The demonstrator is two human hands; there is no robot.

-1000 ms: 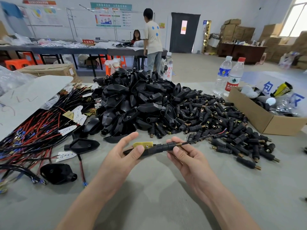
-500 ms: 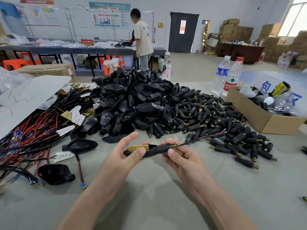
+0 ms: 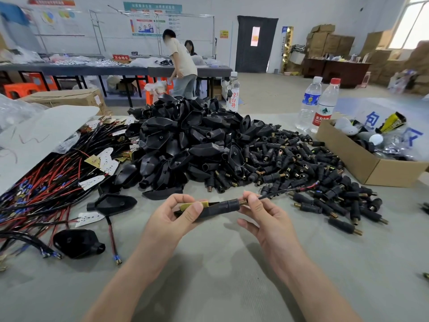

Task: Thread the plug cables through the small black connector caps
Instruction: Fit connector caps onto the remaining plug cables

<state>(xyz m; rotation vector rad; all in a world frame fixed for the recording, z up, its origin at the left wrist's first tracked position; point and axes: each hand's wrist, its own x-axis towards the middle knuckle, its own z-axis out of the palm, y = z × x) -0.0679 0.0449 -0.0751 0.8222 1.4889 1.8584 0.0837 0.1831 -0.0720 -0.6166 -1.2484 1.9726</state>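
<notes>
Mid-frame, above the bench (image 3: 220, 270): both hands hold one assembly clear of the surface, lying roughly level from left to right.
Left hand (image 3: 171, 219): thumb and forefinger are curled in a narrow pinch round the plug (image 3: 204, 211), with the thumb pad on its brass plate (image 3: 193, 204).
Right hand (image 3: 267, 219): thumb and forefinger pinch the cable (image 3: 278, 193) just where it leaves the cap; the other fingers hang loosely spread beneath.
Cap (image 3: 229, 204): already on the cable, touching the plug's neck as far as can be told. It has a ribbed black barrel, with its brass threaded tip pointing right.
Cable run: thin and black, rising to the right from the fingers to a bared red end over the cap heap (image 3: 301, 163).
Cap handling: it looks light, hard and small. The ribs should give a dry grip, so take it by the barrel, not the thread.
Cable handling: it looks limp and springy, and likely to buckle if pushed from far back. Hold it close beside the cap's mouth and feed it in short lengths.
Plug handling: it seems a light, rigid shell. Grip it by the flanks, since the plate looks thin and may shift under a hard squeeze.
Risk: the bared strands could splay or snag inside the bore.
Stock: the shell heap (image 3: 185, 145) is at upper centre and the cable bundle (image 3: 46, 189) at left, both well apart from the hands.
</notes>
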